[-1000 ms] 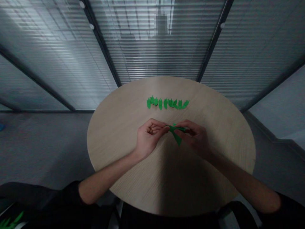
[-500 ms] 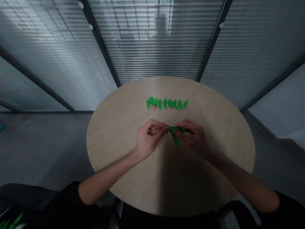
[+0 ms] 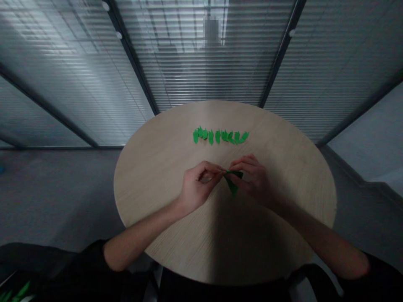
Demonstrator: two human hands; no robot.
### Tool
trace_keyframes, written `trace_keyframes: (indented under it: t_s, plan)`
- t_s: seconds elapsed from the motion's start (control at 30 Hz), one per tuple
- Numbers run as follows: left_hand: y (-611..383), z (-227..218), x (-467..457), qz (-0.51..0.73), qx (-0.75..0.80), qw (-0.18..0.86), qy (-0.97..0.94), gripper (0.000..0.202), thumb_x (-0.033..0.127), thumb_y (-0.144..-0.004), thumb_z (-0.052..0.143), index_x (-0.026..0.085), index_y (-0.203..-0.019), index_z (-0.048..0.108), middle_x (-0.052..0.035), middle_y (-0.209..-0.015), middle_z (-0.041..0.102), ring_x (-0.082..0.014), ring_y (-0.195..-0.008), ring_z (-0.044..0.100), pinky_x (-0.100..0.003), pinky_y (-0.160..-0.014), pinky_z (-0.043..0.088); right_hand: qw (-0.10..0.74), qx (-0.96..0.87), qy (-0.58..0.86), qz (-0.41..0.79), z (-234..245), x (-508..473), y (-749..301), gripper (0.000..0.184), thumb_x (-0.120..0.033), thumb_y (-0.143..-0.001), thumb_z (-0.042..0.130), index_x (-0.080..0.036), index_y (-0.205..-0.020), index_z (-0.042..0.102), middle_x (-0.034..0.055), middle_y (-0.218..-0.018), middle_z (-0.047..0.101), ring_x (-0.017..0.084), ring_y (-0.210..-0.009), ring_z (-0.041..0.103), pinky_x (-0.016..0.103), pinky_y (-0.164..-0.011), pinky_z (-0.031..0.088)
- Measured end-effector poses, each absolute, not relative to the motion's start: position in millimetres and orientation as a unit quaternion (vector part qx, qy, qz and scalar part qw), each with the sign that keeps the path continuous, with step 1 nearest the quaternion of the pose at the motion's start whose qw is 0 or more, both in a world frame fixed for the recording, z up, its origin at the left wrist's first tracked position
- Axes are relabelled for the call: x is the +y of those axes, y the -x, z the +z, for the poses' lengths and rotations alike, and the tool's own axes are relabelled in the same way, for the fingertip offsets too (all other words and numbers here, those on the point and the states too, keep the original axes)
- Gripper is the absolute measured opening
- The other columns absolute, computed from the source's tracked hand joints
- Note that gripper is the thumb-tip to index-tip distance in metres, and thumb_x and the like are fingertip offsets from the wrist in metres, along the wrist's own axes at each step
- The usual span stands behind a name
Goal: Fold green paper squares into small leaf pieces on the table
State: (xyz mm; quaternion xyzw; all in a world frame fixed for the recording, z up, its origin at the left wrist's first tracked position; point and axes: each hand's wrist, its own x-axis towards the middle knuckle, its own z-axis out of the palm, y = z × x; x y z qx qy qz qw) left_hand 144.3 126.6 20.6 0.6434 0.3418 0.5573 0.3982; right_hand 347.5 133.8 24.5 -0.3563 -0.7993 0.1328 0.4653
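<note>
Head view: we have a round, light wood-grain table [image 3: 151, 180] pushed up near slatted blinds [image 3: 189, 79] between dark frames [image 3: 132, 54], with grey floor [image 3: 63, 184] around it. Dim light; a broad shadow falls across the near tabletop.

Green folded piece [image 3: 233, 189] sits above the middle of the table, between both hands. Left hand [image 3: 198, 184] pinches its top end with thumb and fingertips; right hand [image 3: 256, 180] grips its right side.

Hard to make out: fingers cover part of the piece, so we can't read all its folds. A pixelated patch [image 3: 212, 31] masks something at the blinds. A blue thing [image 3: 1, 169] is cut off at the left edge, green leaves [image 3: 22, 290] at the bottom left corner. Dark sleeves [image 3: 85, 264] run out of frame.

Materials: the piece looks like thin paper, matte, one pointed flap hanging down. Beyond the hands we see a row of small green pieces [image 3: 218, 136], leaf-shaped with pointed tips, some overlapping.
</note>
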Motion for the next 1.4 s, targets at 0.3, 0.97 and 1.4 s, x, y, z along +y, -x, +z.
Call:
trace_keyframes:
  t_s: [0.3,0.97,1.4]
  plan:
    - [-145.7,21.9,127.0,0.558,0.363,0.404,-0.628,0.017,0.027,-0.085,0.082,0.019,-0.078,0.068,-0.0062,-0.086,0.079,-0.0151,-0.072,0.073,-0.025,-0.066,0.061,0.441,-0.802,0.371,0.157,27.0,133.6,-347.7,0.018,-0.032,-0.097,0.070,-0.023,-0.081,0.070,0.0026,-0.083,0.073,0.020,-0.083,0.065,0.037,-0.081,0.049]
    - [-145.8,19.6,129.5,0.551,0.365,0.404,-0.632,0.016,0.026,-0.085,0.081,0.018,-0.079,0.069,-0.0059,-0.084,0.078,-0.0141,-0.072,0.073,-0.023,-0.066,0.060,0.434,-0.806,0.365,0.170,24.0,137.8,-352.0,0.019,-0.028,-0.097,0.069,-0.024,-0.079,0.072,0.0023,-0.080,0.074,0.020,-0.080,0.066,0.038,-0.080,0.050]
    - [-146.2,19.1,130.1,0.551,0.373,0.431,-0.609,0.018,0.028,-0.084,0.082,0.019,-0.079,0.068,-0.0052,-0.083,0.079,-0.0141,-0.070,0.073,-0.022,-0.063,0.059,0.425,-0.806,0.369,0.181,24.9,137.5,-352.3,0.018,-0.023,-0.098,0.065,-0.024,-0.082,0.072,0.0033,-0.084,0.075,0.021,-0.082,0.066,0.039,-0.083,0.050]
